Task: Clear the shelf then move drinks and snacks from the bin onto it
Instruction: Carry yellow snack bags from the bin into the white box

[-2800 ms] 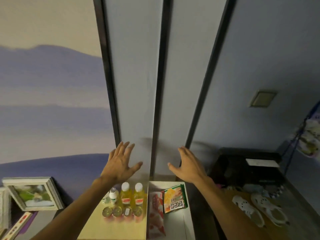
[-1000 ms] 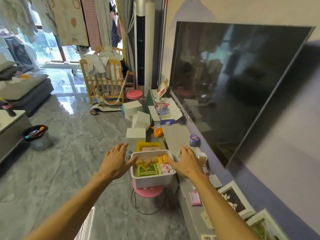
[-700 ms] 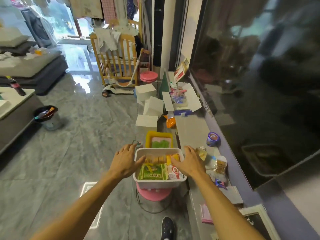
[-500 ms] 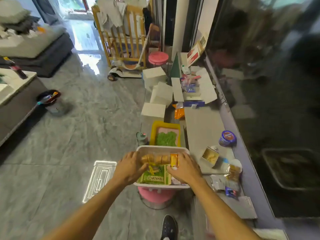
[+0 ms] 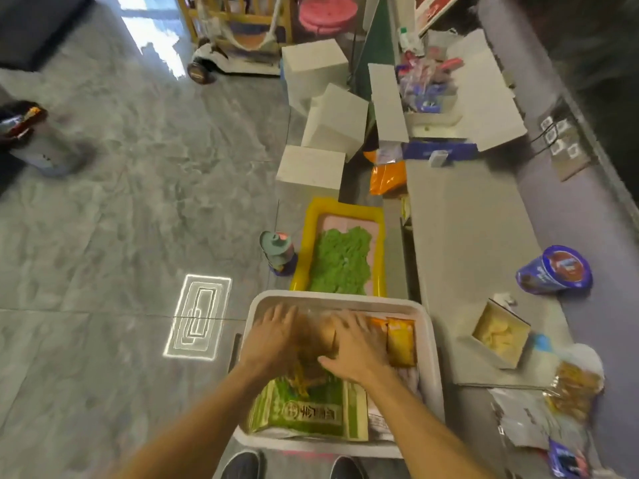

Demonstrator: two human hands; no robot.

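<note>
A white bin (image 5: 433,361) stands right below me, beside the low grey shelf (image 5: 466,236). Inside lie a green snack packet (image 5: 311,411), an orange-yellow packet (image 5: 401,340) and brownish wrapped items (image 5: 323,335) at the far end. My left hand (image 5: 276,340) and my right hand (image 5: 358,347) are both down in the bin, side by side, with fingers spread over the brownish items. Motion blur hides how the fingertips meet them. The hands cover most of those items.
A yellow tray of green sand (image 5: 342,250) and a small teal cup (image 5: 278,250) sit on the floor beyond the bin. White boxes (image 5: 311,167) lie farther off. On the shelf: a blue tub (image 5: 553,271), an open carton (image 5: 501,333), snack bags (image 5: 574,388).
My view swung from the wall down to the bin. Both hands moved from the bin's outer sides into it, onto the brownish items at its far end.
</note>
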